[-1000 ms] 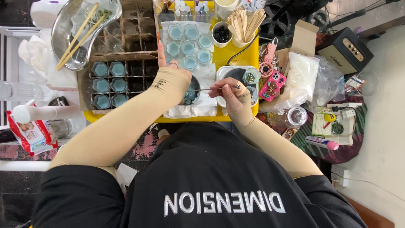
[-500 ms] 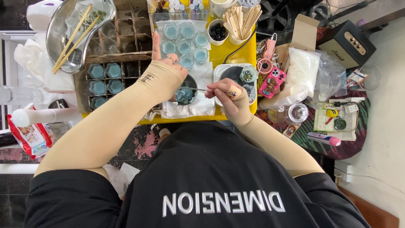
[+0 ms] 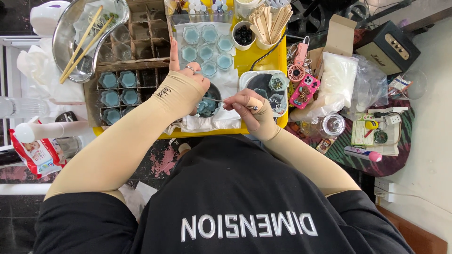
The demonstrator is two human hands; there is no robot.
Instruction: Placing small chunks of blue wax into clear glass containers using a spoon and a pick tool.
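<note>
The person is looking down at a yellow tray (image 3: 262,60) full of small craft things. The left hand (image 3: 190,80) is resting on the rim of a small dark bowl (image 3: 209,104) and is holding it in place, with one finger pointing straight up toward the top of the picture. The bowl is sitting on a white paper towel (image 3: 221,120) near the front edge of the tray, and something blue is lying inside it. The right hand (image 3: 249,109) is pinching a thin metal stick (image 3: 223,99) tight between its fingers, and the tip of the stick is reaching into the bowl. Both arms are wearing long tan sleeves. Just behind the bowl, a group of little blue cups (image 3: 207,40) is sitting on the same white paper. To the left, more blue cups (image 3: 117,89) are sitting in the squares of a brown cardboard box (image 3: 141,63). A shiny metal dish (image 3: 70,51) with wooden chopsticks (image 3: 82,44) in it is lying at the top left. A white cup of flat wooden sticks (image 3: 270,23) and a small white bowl of dark beads (image 3: 243,35) are standing at the back of the tray. Just right of the right hand, a white plate (image 3: 249,82) is holding a small glass jar. A pink phone case (image 3: 305,91) is lying beside the tray on the right.
</note>
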